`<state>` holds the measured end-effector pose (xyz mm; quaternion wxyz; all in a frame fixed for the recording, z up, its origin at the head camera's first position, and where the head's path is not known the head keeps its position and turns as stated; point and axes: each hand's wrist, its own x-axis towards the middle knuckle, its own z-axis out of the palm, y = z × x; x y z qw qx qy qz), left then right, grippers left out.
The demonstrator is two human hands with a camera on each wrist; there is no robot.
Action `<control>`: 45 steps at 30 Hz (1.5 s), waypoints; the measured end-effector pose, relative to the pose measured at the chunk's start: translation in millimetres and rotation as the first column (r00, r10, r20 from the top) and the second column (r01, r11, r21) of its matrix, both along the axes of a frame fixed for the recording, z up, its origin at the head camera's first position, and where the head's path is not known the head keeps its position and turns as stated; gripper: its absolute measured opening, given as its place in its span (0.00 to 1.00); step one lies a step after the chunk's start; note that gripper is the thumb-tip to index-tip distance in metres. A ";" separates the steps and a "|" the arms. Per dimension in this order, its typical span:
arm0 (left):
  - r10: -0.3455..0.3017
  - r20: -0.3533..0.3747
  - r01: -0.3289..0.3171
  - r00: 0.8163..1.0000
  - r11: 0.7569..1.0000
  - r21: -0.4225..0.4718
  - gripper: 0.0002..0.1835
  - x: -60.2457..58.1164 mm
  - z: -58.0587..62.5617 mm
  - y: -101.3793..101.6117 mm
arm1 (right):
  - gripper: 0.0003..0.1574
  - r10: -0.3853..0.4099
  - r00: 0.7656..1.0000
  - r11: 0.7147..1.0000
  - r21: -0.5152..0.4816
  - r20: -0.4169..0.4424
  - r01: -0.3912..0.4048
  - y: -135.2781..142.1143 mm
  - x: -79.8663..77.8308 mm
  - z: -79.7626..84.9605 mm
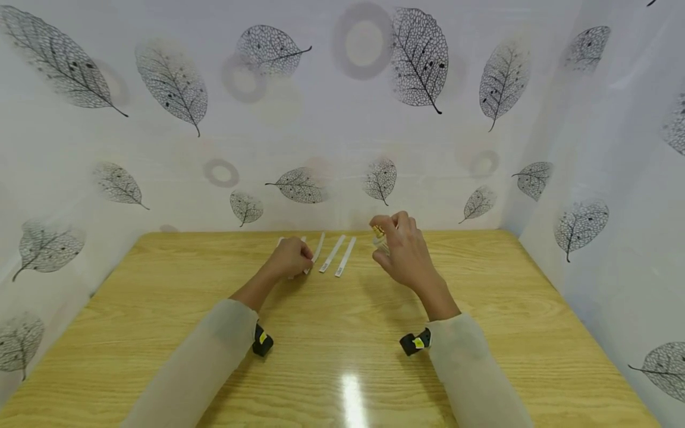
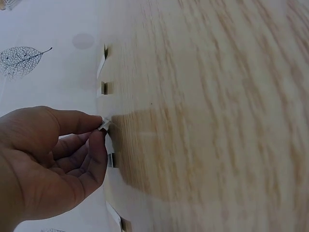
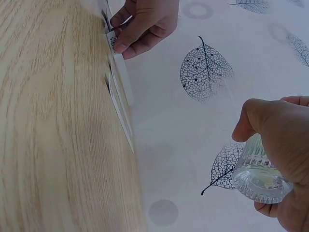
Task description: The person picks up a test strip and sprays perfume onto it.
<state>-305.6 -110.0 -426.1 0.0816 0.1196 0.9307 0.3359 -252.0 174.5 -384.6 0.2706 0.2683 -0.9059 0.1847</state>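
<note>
Between thumb and index finger, my left hand point(image 1: 290, 258) pinches the near end of a narrow white paper strip point(image 1: 319, 246). The strip bends slightly, its far end pointing to the back of the table. More white strips point(image 1: 332, 254) lie in a row on both sides of it, some partly behind the hand. My right hand point(image 1: 408, 252) holds a small clear perfume bottle point(image 1: 380, 242) with a gold top above the table, right of the strips. In the right wrist view the bottle's ribbed glass base point(image 3: 260, 181) shows; fingers cover part of its body.
The wood-grain table point(image 1: 332, 333) reaches back to a white wall covering point(image 1: 321, 131) printed with dark leaves, which also runs along both sides. Black wrist cameras point(image 1: 262, 340) sit at the cuffs of both pale sleeves point(image 1: 471, 368).
</note>
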 end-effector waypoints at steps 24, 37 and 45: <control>0.019 0.003 -0.019 1.000 1.000 -0.022 0.03 3.9 7.0 -1.0 | 0.34 -0.006 1.000 1.000 -0.007 0.014 0.006 0.2 0.8 2.3; 0.009 -0.006 -0.009 1.000 1.000 -0.006 0.05 0.2 6.1 2.1 | 0.34 0.003 0.999 1.000 0.004 0.054 -0.003 0.2 1.8 2.6; 0.003 -0.007 -0.003 1.000 1.000 -0.001 0.04 -2.1 3.7 8.5 | 0.34 0.002 0.998 1.000 0.006 0.060 -0.003 0.3 0.9 2.3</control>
